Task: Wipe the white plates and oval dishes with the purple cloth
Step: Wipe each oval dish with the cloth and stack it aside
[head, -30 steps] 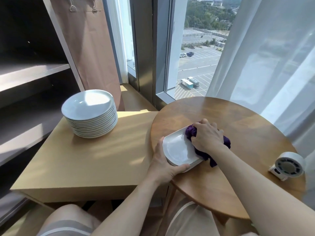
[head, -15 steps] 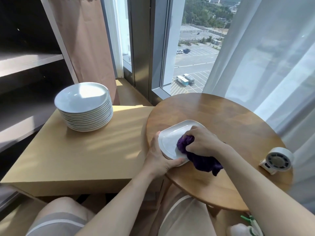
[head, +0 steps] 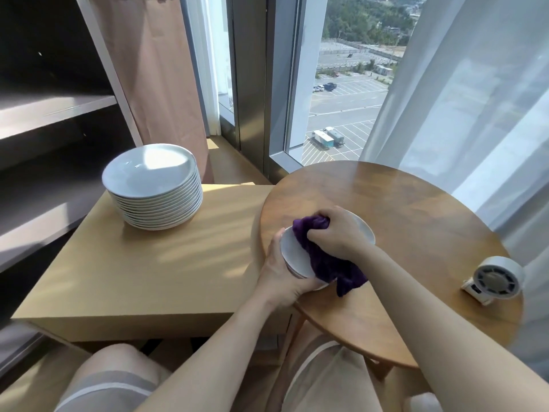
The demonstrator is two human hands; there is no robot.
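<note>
A white oval dish [head: 292,252] lies at the left edge of the round wooden table [head: 416,221]. My left hand [head: 282,273] grips its near left rim, thumb over the near edge. My right hand [head: 332,233] clutches the bunched purple cloth [head: 323,260] and presses it onto the middle of the dish; a flap of cloth hangs over the dish's near right side onto the table. A stack of several white round plates [head: 154,185] stands on the far left part of the light wooden side table [head: 142,263].
A small white fan [head: 494,278] sits near the round table's right edge. Dark shelving [head: 53,120] runs along the left. A brown curtain [head: 154,69] and a window are behind, with a sheer white curtain [head: 475,99] at the right. My knees are under the tables.
My right hand has pushed the cloth from the dish's near side up across its middle. The dish has turned a little under my left hand.
</note>
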